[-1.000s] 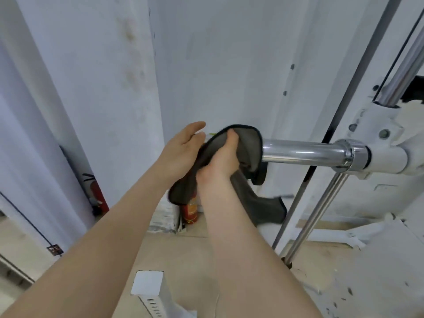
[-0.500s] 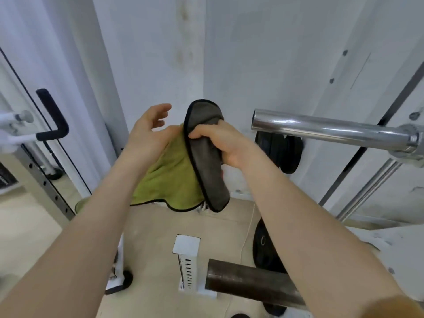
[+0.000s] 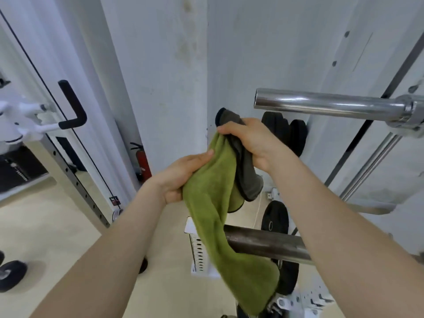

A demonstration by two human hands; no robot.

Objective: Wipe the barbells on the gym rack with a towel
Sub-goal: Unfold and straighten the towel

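Two-handed hold on the soft, plush green-and-grey towel (image 3: 213, 203), fingers (image 3: 226, 130) of left hand (image 3: 181, 177) and right hand (image 3: 250, 143) curled round it, kept off the smooth, round chrome bar (image 3: 321, 103) above, loose end draped before the dull dark bar (image 3: 263, 245) below, contact unclear; wiping seemingly unfinished, that one probably next.

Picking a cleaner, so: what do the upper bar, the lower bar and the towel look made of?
Upper bar: likely chromed steel, mirror-bright with sharp highlights.
Lower bar: probably bare steel, dull dark grey-brown.
Towel: fuzzy cloth, perhaps microfibre; green face, grey back.
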